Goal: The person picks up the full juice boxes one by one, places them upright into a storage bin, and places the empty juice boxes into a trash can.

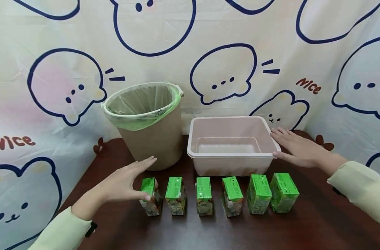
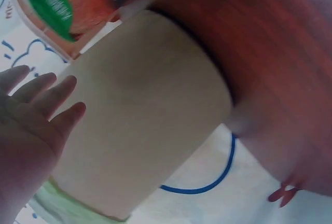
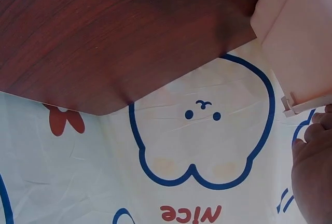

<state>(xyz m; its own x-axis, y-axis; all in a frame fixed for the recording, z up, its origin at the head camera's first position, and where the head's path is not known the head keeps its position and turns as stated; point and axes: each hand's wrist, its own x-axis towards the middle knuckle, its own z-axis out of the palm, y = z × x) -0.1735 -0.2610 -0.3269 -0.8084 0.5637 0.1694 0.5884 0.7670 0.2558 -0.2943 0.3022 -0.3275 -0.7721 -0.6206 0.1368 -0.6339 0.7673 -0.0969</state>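
Note:
Several small drink cartons with green tops stand in a row on the dark table. My left hand (image 1: 124, 182) hovers at the leftmost carton (image 1: 151, 197), fingers extended and thumb over its top edge; whether they touch cannot be told. In the left wrist view, the left hand (image 2: 36, 120) shows beside the beige bin (image 2: 140, 105), with a printed surface at the upper left. My right hand (image 1: 297, 149) rests on the right rim of a pale pink plastic tub (image 1: 233, 165), fingers stretched out. The right wrist view shows part of that hand (image 3: 314, 167) by the tub's rim.
The beige trash bin (image 1: 155, 142), lined with a green bag (image 1: 136, 122), stands behind the row at left, beside the tub. Behind them hangs a cartoon-printed cloth (image 1: 164, 69). The rightmost carton (image 1: 284, 192) stands in front of the tub's right end.

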